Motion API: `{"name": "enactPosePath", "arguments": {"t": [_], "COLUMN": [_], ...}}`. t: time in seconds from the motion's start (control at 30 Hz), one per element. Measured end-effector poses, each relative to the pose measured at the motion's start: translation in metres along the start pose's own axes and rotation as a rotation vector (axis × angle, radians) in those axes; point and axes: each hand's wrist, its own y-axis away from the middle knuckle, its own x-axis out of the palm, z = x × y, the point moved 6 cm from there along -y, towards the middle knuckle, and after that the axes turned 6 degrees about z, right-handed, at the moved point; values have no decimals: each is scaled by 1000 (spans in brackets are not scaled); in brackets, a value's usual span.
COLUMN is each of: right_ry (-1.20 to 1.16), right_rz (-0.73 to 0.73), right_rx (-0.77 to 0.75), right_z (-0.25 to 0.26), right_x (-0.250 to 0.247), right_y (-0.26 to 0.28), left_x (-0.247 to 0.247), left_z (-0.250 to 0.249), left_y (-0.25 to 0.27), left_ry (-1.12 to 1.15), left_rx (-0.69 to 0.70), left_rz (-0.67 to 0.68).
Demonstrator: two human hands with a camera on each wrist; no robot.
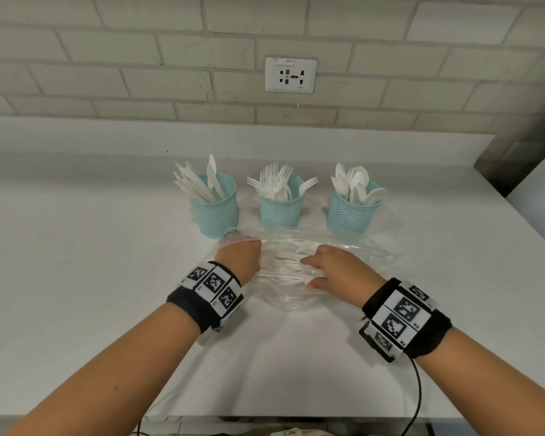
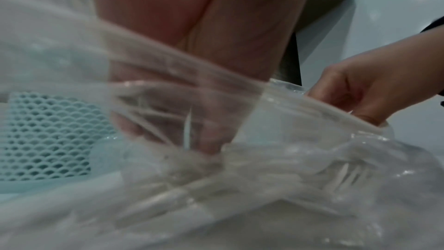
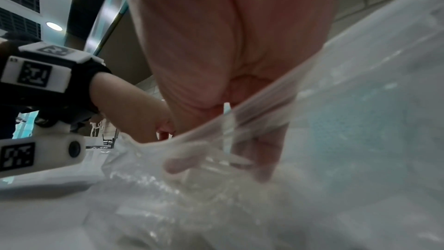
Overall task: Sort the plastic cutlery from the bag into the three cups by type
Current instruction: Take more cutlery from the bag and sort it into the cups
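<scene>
wall socket (image 1: 290,75), brick wall (image 1: 139,58), white counter (image 1: 76,247)

Clear bag (image 1: 353,247) flat, white cutlery (image 1: 283,265) inside; three teal cups (image 1: 280,212) behind, filled.

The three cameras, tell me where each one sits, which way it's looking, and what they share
Head: worn on the head, looking forward and down at the counter, three cups and clear bag; both forearms, the left hand and right hand show.
Left wrist: under the left wrist, looking along the fingers reaching inside the bag; the right hand shows at the right.
Right wrist: under the right wrist, looking along the palm at the bag's edge; the left wrist and its band show at the left.
Shared: all three show the bag; each wrist view shows the other hand.
</scene>
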Motion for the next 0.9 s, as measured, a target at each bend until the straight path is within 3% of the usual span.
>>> {"name": "enactPosePath", "arguments": {"t": [0.27,0.37,0.47,0.6,0.77,0.9], "right_ry": [-55,-68,-45,89,182,107], "right_rz": [-32,-54,-64,22,116,79], "right_rx": [39,57,108,233,223,175], "right_z": [-11,-13,-19,-34,-32,-28], "right_x": [-3,-5,-11,-11,2,2], "right_y": [3,1,6,13,10,4], "left_x": [-24,-36,-35,-11,-5,-4], "left_z": [-1,-8,-24,-23,-23,-34], "left_y": [3,14,18,15,15,15], "left_ry": [123,358,426,147,88,170], "left_rx": [51,115,223,198,202,234], "left_rz": [-211,-279,-128,79,87,52]}}
